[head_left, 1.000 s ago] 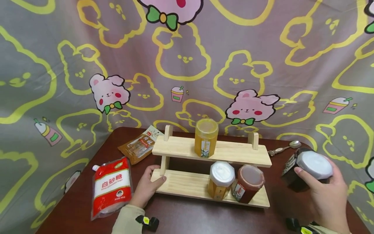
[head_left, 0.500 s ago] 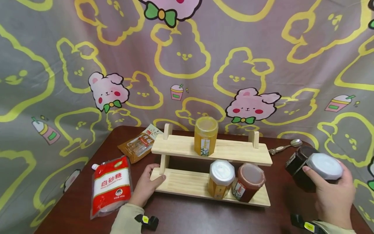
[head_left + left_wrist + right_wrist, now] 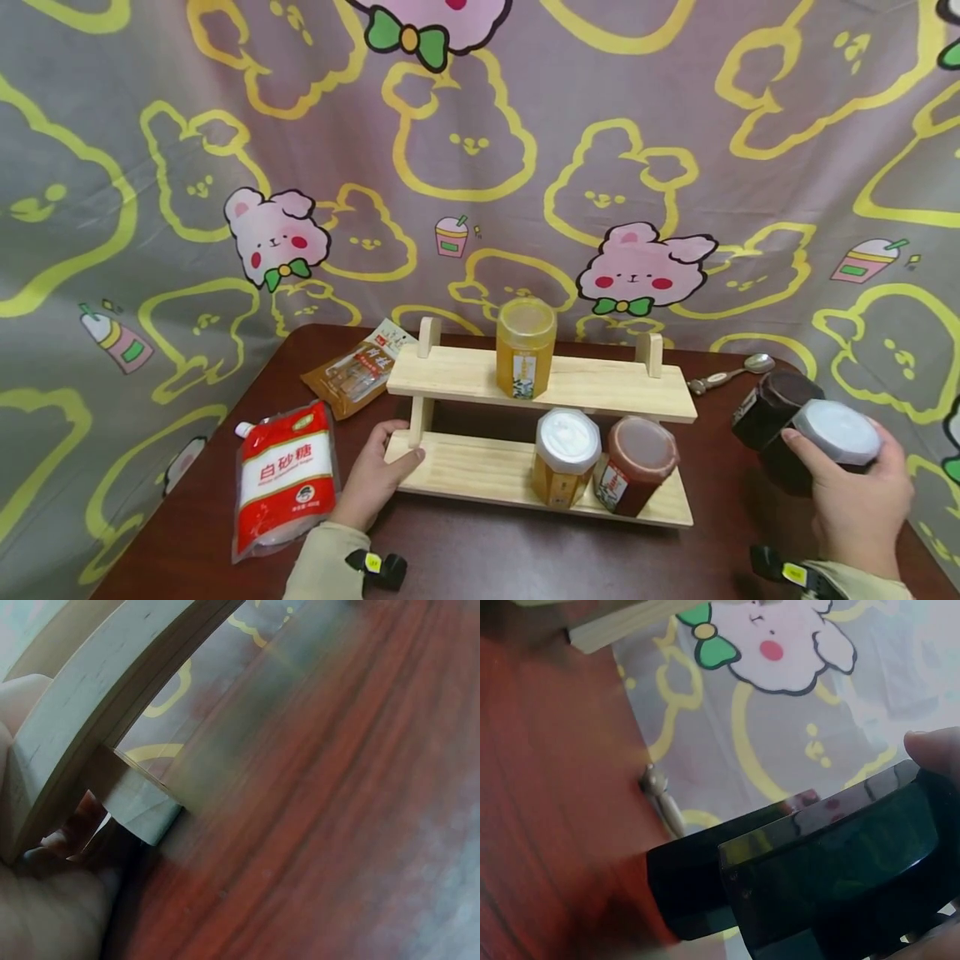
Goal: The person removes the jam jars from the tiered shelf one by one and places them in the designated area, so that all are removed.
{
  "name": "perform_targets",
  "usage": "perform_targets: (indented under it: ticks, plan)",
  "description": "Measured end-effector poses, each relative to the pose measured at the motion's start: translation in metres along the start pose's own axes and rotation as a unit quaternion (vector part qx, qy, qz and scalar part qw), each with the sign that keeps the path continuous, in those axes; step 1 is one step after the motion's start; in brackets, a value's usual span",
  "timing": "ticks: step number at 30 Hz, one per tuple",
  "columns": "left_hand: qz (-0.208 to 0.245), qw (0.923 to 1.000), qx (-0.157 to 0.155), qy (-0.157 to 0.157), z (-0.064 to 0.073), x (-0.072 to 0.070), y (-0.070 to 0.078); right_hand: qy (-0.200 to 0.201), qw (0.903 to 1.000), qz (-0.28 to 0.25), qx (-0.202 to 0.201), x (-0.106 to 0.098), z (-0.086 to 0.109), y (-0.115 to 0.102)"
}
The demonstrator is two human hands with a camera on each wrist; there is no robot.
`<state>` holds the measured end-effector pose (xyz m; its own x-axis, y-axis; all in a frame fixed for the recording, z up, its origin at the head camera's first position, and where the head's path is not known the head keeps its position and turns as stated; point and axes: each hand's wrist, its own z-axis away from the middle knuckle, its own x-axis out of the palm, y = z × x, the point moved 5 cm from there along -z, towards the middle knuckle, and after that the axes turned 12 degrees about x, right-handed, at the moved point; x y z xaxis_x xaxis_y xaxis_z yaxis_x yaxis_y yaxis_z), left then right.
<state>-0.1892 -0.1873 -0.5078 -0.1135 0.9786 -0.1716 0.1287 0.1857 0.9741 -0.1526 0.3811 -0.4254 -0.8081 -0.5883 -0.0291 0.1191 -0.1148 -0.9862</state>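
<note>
My left hand (image 3: 377, 473) grips the left end of a two-tier wooden rack (image 3: 457, 468), thumb over the lower board. In the left wrist view the rack's wood (image 3: 71, 712) stands close beside the fingers. At the right, my right hand (image 3: 862, 492) holds a dark jar with a white lid (image 3: 838, 430) by its lid end. Another dark jar (image 3: 780, 404) stands just behind it. In the right wrist view the held jar (image 3: 840, 855) overlaps that other jar (image 3: 686, 889).
On the rack are a yellow jar (image 3: 526, 350) above, and a white-lidded amber jar (image 3: 564, 458) and a red-brown jar (image 3: 633, 467) below. A red-and-white sugar pouch (image 3: 287, 483) and brown packet (image 3: 356, 371) lie left. A spoon (image 3: 731, 373) lies behind right. Patterned cloth (image 3: 480, 167) hangs behind.
My right hand has moved rightward with the white-lidded dark jar, bringing more of the other dark jar into view. The left hand keeps its grip on the rack.
</note>
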Motion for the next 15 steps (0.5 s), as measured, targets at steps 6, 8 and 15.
perform_targets:
  ticks: [6,8,15]
  plan:
    - [-0.008,1.0,-0.004,-0.002,0.001,0.0,0.003,0.008,0.999,0.042,-0.01,-0.004,-0.007,0.005]
    - [-0.004,1.0,-0.007,-0.001,0.002,0.0,0.003,0.012,0.9973,0.07,-0.017,-0.005,-0.01,0.006]
    - [0.002,0.9999,-0.011,-0.001,0.001,0.0,-0.001,0.015,0.9938,0.109,-0.014,-0.01,-0.021,0.016]
